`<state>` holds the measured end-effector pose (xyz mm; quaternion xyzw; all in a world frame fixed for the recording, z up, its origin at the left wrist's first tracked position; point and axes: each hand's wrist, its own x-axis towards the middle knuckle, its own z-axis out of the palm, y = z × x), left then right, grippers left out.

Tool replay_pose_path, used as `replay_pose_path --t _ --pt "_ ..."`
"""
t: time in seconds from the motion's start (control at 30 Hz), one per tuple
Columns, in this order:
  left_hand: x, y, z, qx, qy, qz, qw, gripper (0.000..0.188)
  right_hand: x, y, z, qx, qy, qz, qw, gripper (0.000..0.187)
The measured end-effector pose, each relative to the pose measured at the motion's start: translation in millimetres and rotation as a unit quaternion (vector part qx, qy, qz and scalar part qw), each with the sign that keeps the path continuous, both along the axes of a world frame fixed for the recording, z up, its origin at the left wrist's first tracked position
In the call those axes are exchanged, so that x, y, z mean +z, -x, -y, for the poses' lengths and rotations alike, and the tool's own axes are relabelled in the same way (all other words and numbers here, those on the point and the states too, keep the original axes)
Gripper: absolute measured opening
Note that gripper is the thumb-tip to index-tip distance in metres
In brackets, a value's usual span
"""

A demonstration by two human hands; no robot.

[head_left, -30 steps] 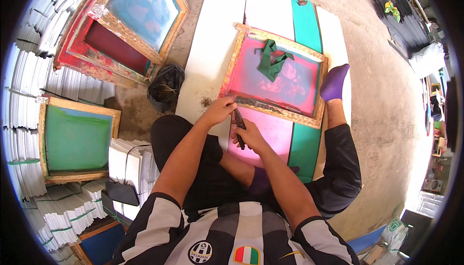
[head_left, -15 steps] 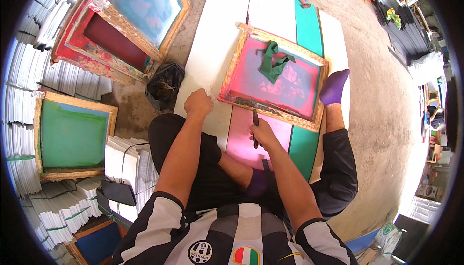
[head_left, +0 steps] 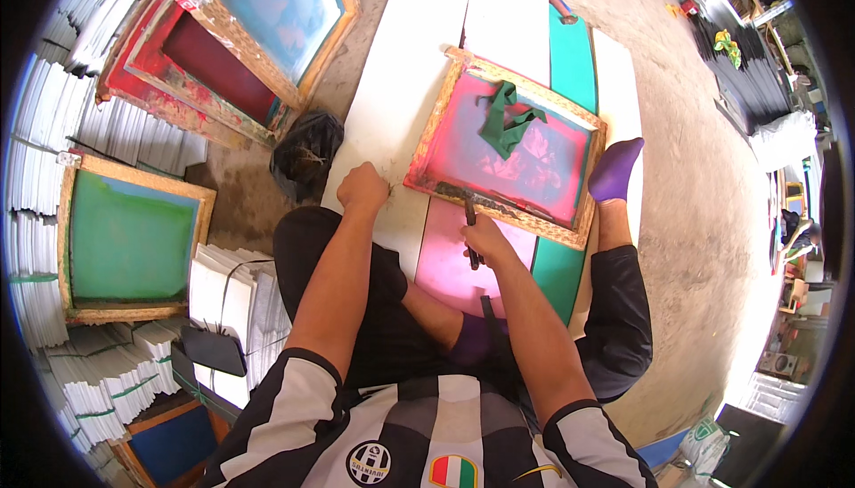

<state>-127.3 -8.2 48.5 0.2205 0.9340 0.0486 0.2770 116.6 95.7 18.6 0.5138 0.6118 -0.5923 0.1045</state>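
Note:
My left hand [head_left: 363, 188] is a closed fist resting on a long white board [head_left: 385, 78]; whatever its fingers hold, if anything, is hidden. To the right, my right hand [head_left: 488, 240] grips a slim black tool [head_left: 471, 221] whose exact kind I cannot make out. The tool's far end overlaps the near edge of a wooden-framed printing screen [head_left: 539, 223] with pink-stained mesh. A dark green cloth strip [head_left: 506, 132] lies folded across that mesh. The screen sits tilted over white, pink [head_left: 445, 252] and green [head_left: 554, 279] sheets.
A purple-socked foot [head_left: 616, 169] stands beside the screen's right edge. At the left are a black plastic bag [head_left: 305, 154], a green-mesh screen [head_left: 134, 239], leaning red and blue screens [head_left: 276, 7] and stacks of white sheets [head_left: 240, 288]. A small tool [head_left: 564, 9] lies at the far end.
The view has shifted slightly. My left fist and my right hand with the black tool keep nearly the same places; the screen and cloth stay as they were.

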Motion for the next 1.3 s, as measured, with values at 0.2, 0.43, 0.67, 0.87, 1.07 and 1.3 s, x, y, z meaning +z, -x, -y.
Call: replay_pose_path --t 0.2,0.43,0.67,0.87,1.07,1.3 --pt "-16 -2 -2 -0.002 -0.059 -0.014 0.998 0.035 5 3 4 -0.016 0.006 0.016 1.000 0.024" --pt "-29 -27 -7 -0.066 -0.121 0.017 0.990 0.029 32 15 17 -0.010 -0.079 0.096 0.992 0.031" --pt "-19 -33 -12 -0.044 -0.130 0.035 0.990 0.026 -40 -4 25 -0.029 -0.177 0.016 0.984 0.033" --pt "-25 -30 -3 -0.040 -0.141 0.026 0.989 0.027 -13 0 31 -0.090 -0.066 -0.068 0.991 0.022" --pt "-24 -37 -3 -0.038 -0.187 0.013 0.982 0.028 -38 -24 21 -0.220 0.101 -0.210 0.947 0.020" --pt "-23 -50 -1 -0.200 -0.366 0.056 0.907 0.023 -9 -20 36 -0.145 0.111 -0.231 0.956 0.025"
